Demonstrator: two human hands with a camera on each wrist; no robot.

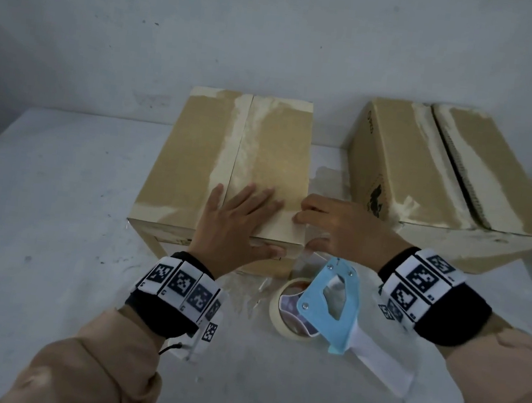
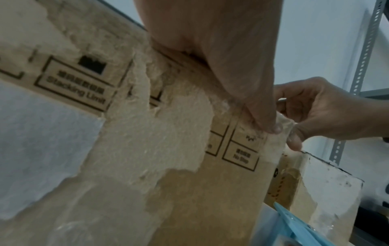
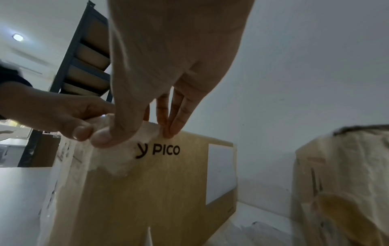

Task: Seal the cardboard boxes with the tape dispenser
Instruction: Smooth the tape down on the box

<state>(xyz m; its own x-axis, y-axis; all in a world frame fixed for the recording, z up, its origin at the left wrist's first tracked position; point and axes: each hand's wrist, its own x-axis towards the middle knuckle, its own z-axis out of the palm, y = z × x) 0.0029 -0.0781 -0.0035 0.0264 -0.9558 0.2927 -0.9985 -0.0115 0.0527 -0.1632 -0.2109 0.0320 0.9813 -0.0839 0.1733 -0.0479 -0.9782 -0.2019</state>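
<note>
**Mia:** Brown cardboard, rough where old tape tore it. From the head view, the near box (image 1: pixel 228 170) sits in the middle of the white counter (image 1: pixel 41 209). The left hand (image 1: pixel 239 221) lies flat on the box, fingers straight. The right hand (image 1: pixel 338 226) pinches clear tape (image 1: pixel 306 239) at the box's near right corner.

**Ben:** Where's the tape dispenser (image 1: pixel 322 307)?

**Mia:** Just in front of the box, lying down. It's blue plastic with a round roll. The second box (image 1: pixel 443 175) is to the right of the near box, its top seam gaping.

**Ben:** And the left wrist view?

**Mia:** The box side (image 2: pixel 189 183) looks fuzzy and peeled. The tape (image 2: pixel 284 123) is thin and crinkly.

**Ben:** Right wrist view?

**Mia:** The thumb (image 3: pixel 118 133) presses tape down above the PICO letters (image 3: pixel 157 150).

**Ben:** So how to do it well?

**Mia:** I think pull it tight, then rub it flat so no bubbles stay.
</note>
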